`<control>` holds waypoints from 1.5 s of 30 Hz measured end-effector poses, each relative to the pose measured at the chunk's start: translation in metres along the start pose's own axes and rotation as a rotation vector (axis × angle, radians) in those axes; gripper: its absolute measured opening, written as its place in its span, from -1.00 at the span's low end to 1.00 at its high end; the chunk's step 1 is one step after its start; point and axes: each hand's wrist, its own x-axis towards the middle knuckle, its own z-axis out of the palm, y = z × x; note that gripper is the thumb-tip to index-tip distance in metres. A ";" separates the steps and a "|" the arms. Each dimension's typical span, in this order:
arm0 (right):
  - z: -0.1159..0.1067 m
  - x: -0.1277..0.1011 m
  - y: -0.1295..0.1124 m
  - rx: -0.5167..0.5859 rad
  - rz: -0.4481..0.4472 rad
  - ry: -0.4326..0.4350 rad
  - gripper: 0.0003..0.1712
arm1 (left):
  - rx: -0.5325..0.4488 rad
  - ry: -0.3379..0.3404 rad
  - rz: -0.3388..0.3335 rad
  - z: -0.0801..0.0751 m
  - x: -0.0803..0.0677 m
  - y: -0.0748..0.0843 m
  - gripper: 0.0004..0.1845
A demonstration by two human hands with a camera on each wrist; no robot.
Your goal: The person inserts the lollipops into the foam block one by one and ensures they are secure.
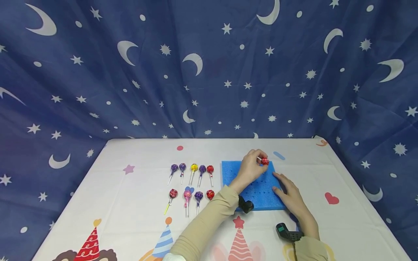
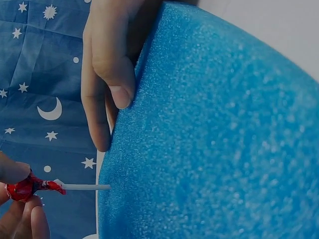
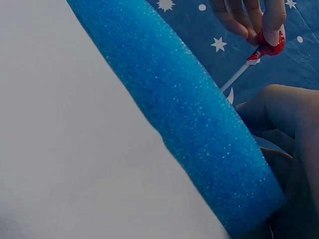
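Nearest, the right hand [image 1: 291,197] lies flat with straight fingers on the blue foam block [image 1: 235,174], apparently to steady it. Farther on, the left hand [image 1: 250,167] pinches a red lollipop [image 1: 265,161] by its head, stick meeting the foam near the far right corner. Nine more lollipops [image 1: 192,181] lie in two rows just left of the block; the table [image 1: 343,174] right of it offers elbow room.
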 end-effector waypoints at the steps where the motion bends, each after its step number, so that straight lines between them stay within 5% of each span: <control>1: 0.000 0.000 0.000 0.000 0.000 -0.001 -0.33 | 0.002 -0.003 -0.002 0.001 0.000 -0.001 -0.73; 45: -0.001 0.000 -0.001 -0.005 0.021 -0.016 -0.33 | 0.003 0.005 0.013 0.006 -0.015 -0.006 -0.72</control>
